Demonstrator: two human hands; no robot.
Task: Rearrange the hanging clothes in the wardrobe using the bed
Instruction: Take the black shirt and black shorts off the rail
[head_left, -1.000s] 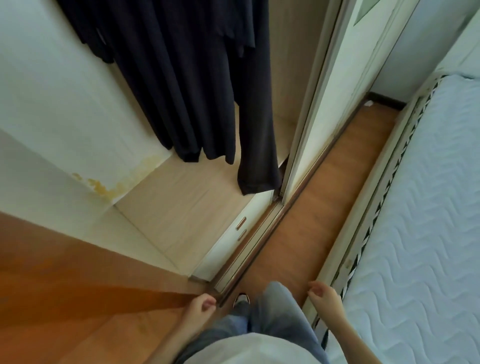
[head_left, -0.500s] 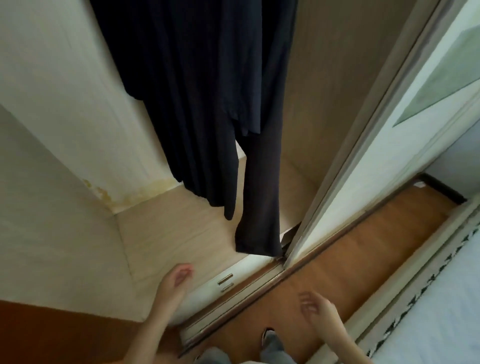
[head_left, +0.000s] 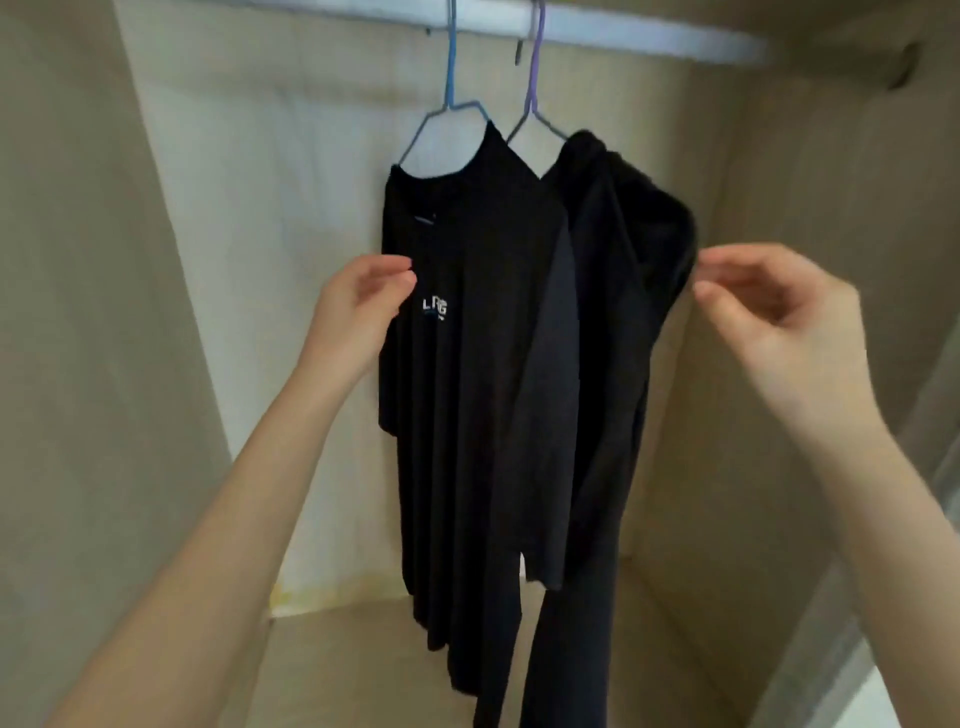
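- While we face into the wardrobe (head_left: 156, 364), both our bare forearms reach up and forward, one on each side of the hanging clothes.
- Our left hand (head_left: 358, 306) is raised at chest height of the black T-shirt (head_left: 467, 415), wrist bent slightly inward, with the fingers curled and the thumb lying close against them.
- Its fingertips (head_left: 402, 283) meet the shirt's left edge, just beside the white lettering (head_left: 435, 306); we cannot tell whether they pinch the cloth or only touch it.
- Our right hand (head_left: 769, 312) is lifted to about the same height, palm turned inward, and motion blur softens it.
- Its fingers (head_left: 706, 288) are loosely bent and hold nothing that we can see; they sit just beside the right edge of the dark garment (head_left: 623, 338), and we cannot say if they touch it.
- The T-shirt hangs on a blue hanger (head_left: 451, 78), and the dark garment hangs next to it on a purple hanger (head_left: 534, 78); the two overlap.
- Both hangers hook over the pale rail (head_left: 649, 34) at the top of the wardrobe.
- A long dark piece drops lowest on the right, down towards the wardrobe floor (head_left: 353, 670).
- A yellowish stain (head_left: 291, 592) marks the foot of the back wall.
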